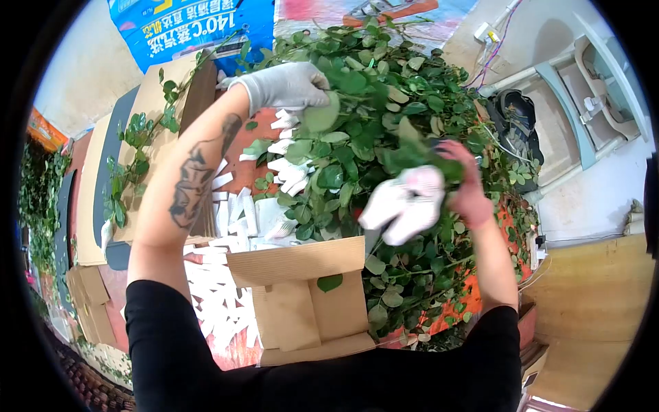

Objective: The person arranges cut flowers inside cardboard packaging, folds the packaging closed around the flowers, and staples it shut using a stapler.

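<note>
My left hand (292, 86), in a pale grey glove, is closed on a leafy green stem (353, 86) above the heap, its fingers curled. My right hand (470, 185), in a reddish-pink glove, is blurred by motion and closed around leafy stems. At those stems' near end hang white-wrapped flower heads (405, 204), one showing some pink. Below both hands spreads a large heap of leafy cut stems (336, 172). To its left lie many small white sleeves (237, 213), scattered on the red surface.
An open cardboard box (285, 316) with a loose leaf inside stands close to my body. More cardboard (161, 103) and a leafy branch (130, 158) lie at the left. A blue printed bag (199, 31) is at the back. A pale chair frame (570, 110) stands at the right.
</note>
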Demonstrator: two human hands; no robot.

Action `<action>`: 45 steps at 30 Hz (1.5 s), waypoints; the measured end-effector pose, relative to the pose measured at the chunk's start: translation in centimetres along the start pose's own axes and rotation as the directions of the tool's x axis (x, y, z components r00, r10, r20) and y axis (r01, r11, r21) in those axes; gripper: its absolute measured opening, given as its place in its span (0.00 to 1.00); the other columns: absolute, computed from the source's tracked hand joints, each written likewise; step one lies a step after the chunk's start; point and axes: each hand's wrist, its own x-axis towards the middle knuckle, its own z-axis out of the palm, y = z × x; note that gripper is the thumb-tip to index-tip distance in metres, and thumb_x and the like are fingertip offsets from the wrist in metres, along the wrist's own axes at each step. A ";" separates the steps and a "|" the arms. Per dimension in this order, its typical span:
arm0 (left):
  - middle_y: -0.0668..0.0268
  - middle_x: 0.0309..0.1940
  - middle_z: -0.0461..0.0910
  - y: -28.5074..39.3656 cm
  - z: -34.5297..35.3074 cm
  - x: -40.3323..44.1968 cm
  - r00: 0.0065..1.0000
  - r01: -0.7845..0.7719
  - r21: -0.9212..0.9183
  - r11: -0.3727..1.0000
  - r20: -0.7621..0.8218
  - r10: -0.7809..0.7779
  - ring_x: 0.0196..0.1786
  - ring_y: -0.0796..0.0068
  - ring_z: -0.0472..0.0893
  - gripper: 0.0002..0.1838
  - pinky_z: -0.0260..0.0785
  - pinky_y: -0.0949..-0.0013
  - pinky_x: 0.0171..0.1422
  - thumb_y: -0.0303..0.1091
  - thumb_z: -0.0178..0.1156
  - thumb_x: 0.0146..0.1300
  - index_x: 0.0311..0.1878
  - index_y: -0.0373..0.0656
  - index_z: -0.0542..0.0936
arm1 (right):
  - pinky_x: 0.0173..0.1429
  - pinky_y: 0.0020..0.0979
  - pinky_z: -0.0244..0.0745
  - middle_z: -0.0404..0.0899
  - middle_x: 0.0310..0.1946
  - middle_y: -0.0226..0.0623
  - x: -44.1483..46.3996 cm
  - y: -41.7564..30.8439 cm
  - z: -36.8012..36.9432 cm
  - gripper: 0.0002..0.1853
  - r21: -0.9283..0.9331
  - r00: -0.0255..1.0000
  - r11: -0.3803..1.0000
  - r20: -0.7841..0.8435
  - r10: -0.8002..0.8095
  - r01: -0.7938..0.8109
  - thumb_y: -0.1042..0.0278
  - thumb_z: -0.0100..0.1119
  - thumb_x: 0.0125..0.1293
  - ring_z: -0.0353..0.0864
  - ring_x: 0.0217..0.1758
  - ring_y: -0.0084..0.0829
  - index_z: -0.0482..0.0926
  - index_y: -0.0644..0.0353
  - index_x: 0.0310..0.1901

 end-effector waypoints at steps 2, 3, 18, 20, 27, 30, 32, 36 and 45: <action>0.65 0.23 0.78 3.7 -0.3 -2.0 0.987 -0.135 -0.199 0.971 0.064 0.150 0.25 0.80 0.77 0.16 0.71 0.72 0.31 0.40 0.58 0.61 0.42 0.34 0.80 | 0.69 0.42 0.62 0.67 0.60 0.38 2.4 -0.6 1.5 0.36 -0.187 0.982 0.965 -0.016 -0.191 0.184 0.70 0.71 0.41 0.67 0.64 0.39 0.70 0.57 0.57; 0.67 0.22 0.77 5.5 -0.2 -2.8 0.982 -0.171 -0.086 0.982 0.068 0.177 0.26 0.79 0.77 0.17 0.71 0.73 0.32 0.40 0.58 0.61 0.42 0.33 0.80 | 0.69 0.44 0.61 0.64 0.62 0.41 2.5 -0.4 2.2 0.40 -0.074 0.994 0.994 -0.071 -0.085 0.080 0.69 0.72 0.38 0.65 0.65 0.43 0.68 0.59 0.59; 0.56 0.46 0.81 -2.4 2.7 4.1 0.942 -0.213 -0.391 0.896 -0.325 0.082 0.46 0.61 0.81 0.23 0.72 0.64 0.55 0.49 0.52 0.65 0.56 0.44 0.76 | 0.70 0.39 0.62 0.60 0.66 0.38 0.8 9.5 -1.0 0.33 0.931 0.904 0.366 -0.141 0.404 -0.018 0.44 0.43 0.71 0.63 0.67 0.35 0.54 0.55 0.70; 0.55 0.48 0.80 -6.1 4.6 4.6 0.953 0.059 0.003 0.998 -0.298 -0.056 0.49 0.56 0.80 0.22 0.71 0.63 0.56 0.48 0.53 0.62 0.56 0.49 0.76 | 0.70 0.40 0.62 0.63 0.65 0.39 -0.8 12.3 -4.4 0.29 0.933 0.827 0.356 -0.243 0.506 0.056 0.49 0.39 0.73 0.64 0.66 0.36 0.56 0.57 0.69; 0.55 0.46 0.81 -9.9 11.2 4.4 0.970 0.215 0.366 0.905 -0.191 -0.153 0.50 0.54 0.79 0.21 0.70 0.58 0.56 0.50 0.54 0.56 0.49 0.49 0.80 | 0.67 0.43 0.63 0.67 0.63 0.39 -5.6 13.1 -11.0 0.30 0.970 0.745 0.084 -0.228 0.626 0.227 0.44 0.38 0.72 0.68 0.62 0.41 0.63 0.57 0.66; 0.54 0.45 0.81 -9.6 10.5 4.9 0.996 0.073 0.348 0.935 0.021 -0.085 0.49 0.54 0.79 0.22 0.71 0.58 0.55 0.50 0.55 0.55 0.48 0.48 0.80 | 0.68 0.42 0.61 0.66 0.64 0.38 -6.0 12.2 -10.7 0.29 0.820 0.651 0.569 -0.401 0.644 -0.058 0.44 0.37 0.72 0.67 0.63 0.40 0.63 0.56 0.66; 0.54 0.44 0.81 -8.4 9.4 4.7 0.985 0.170 0.406 0.898 -0.039 -0.168 0.49 0.53 0.79 0.20 0.71 0.58 0.55 0.48 0.53 0.59 0.48 0.47 0.80 | 0.68 0.42 0.60 0.65 0.65 0.37 -6.0 11.6 -10.5 0.28 0.785 0.588 0.603 -0.423 0.689 -0.142 0.44 0.35 0.73 0.66 0.64 0.40 0.63 0.54 0.66; 0.51 0.51 0.78 -12.2 9.8 8.7 0.972 0.103 0.120 0.987 -0.222 -0.075 0.55 0.51 0.77 0.25 0.67 0.56 0.60 0.50 0.46 0.65 0.59 0.47 0.74 | 0.67 0.41 0.60 0.66 0.64 0.37 -10.1 15.5 -9.7 0.28 0.602 0.649 0.752 -0.465 0.603 -0.269 0.44 0.34 0.73 0.66 0.63 0.39 0.64 0.55 0.65; 0.47 0.66 0.63 -1.2 12.3 4.9 0.972 0.007 0.363 0.932 -0.221 0.079 0.69 0.47 0.62 0.44 0.54 0.54 0.71 0.66 0.54 0.54 0.68 0.46 0.64 | 0.70 0.43 0.60 0.60 0.69 0.37 -7.2 13.0 -10.9 0.33 0.762 0.571 0.631 -0.455 0.683 -0.147 0.39 0.35 0.71 0.65 0.66 0.41 0.61 0.55 0.67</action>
